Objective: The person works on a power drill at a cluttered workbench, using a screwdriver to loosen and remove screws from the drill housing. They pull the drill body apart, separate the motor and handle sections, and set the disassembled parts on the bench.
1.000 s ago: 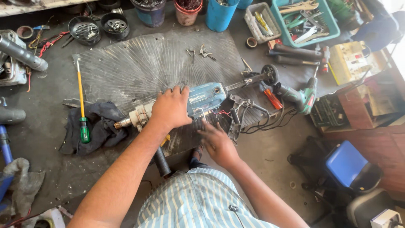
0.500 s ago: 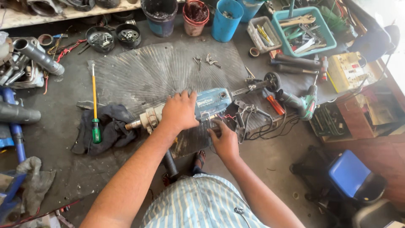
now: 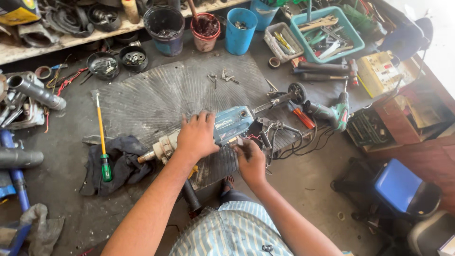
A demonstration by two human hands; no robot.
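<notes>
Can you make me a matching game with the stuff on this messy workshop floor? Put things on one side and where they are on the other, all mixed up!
Things:
1. screwdriver
2. left hand
3. teal tray
4. blue cup

Places:
A. top right, full of hand tools
B. resting on the blue power tool
C. lying partly on the dark rag
D. beside the red pot

Pairs: 1-C, 2-B, 3-A, 4-D
</notes>
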